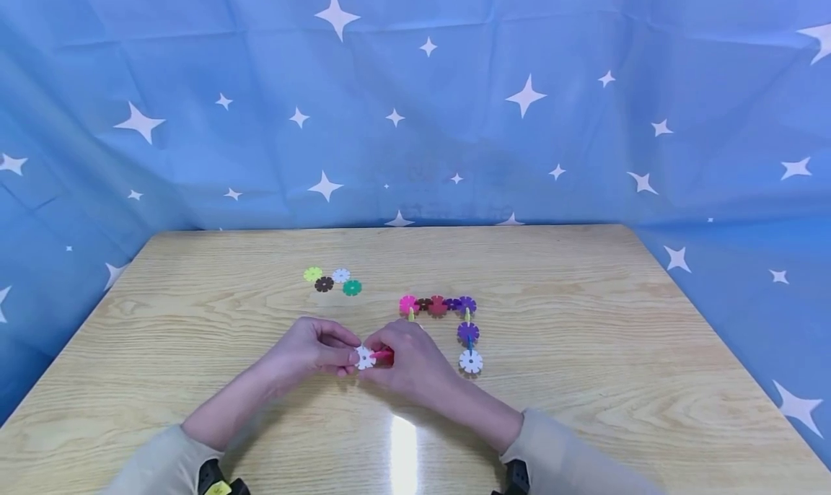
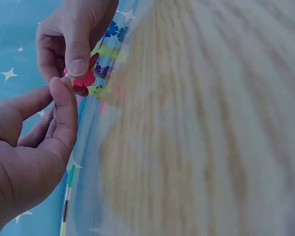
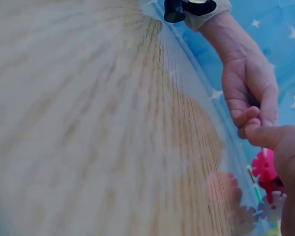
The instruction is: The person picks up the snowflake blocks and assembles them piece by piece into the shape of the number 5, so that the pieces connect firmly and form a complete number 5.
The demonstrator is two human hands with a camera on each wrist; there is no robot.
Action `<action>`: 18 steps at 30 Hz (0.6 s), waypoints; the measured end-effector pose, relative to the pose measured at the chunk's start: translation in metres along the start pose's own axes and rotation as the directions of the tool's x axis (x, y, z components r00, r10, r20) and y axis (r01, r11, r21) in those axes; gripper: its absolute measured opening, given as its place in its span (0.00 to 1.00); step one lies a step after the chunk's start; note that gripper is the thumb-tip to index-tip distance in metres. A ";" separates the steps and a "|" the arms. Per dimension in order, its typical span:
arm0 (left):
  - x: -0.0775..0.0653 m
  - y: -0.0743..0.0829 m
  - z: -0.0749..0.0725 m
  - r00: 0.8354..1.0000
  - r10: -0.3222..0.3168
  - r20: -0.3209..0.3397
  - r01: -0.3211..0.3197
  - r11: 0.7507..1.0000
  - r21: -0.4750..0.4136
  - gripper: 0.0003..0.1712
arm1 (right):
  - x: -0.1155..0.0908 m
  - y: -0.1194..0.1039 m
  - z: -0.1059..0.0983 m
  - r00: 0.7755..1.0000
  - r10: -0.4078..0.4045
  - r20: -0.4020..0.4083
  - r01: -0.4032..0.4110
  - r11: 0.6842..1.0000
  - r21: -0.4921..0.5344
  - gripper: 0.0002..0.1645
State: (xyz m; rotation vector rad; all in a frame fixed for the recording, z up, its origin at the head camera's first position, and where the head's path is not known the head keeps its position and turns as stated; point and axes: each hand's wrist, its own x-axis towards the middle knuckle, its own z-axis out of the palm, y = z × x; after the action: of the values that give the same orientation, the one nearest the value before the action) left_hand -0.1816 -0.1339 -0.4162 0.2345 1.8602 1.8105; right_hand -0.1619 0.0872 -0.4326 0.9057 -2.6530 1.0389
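Note:
A white notched snowflake disc [image 1: 366, 358] stands between both hands above the table. My left hand [image 1: 311, 349] pinches its left edge between thumb and fingers. My right hand [image 1: 410, 358] grips the pink disc [image 2: 86, 78] joined at the white one's right side; the fingers partly cover it. Just beyond the right hand lies an assembly of joined discs: a pink disc [image 1: 408, 305], a red disc [image 1: 437, 306] and purple discs [image 1: 467, 332] form a row with a right side running down to another white disc [image 1: 470, 361]. The right hand hides part of the assembly's left side.
Loose discs lie farther back on the left: yellow-green [image 1: 313, 273], dark brown [image 1: 324, 284], pale white [image 1: 340, 275] and green [image 1: 352, 288]. They rest on a wood-grain table [image 1: 584, 322]. A blue star-patterned cloth [image 1: 454, 120] hangs behind it.

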 end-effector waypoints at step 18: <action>0.046 0.017 -0.063 0.942 0.153 -0.298 -0.032 0.927 0.373 0.19 | -0.006 0.000 -0.009 0.995 0.081 0.060 -0.082 0.996 0.019 0.18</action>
State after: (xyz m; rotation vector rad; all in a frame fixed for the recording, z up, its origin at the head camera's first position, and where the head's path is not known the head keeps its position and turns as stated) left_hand -0.2544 -0.1657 -0.4133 0.1673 2.4560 1.6249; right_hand -0.1579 0.0952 -0.4278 0.8520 -2.7544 1.0760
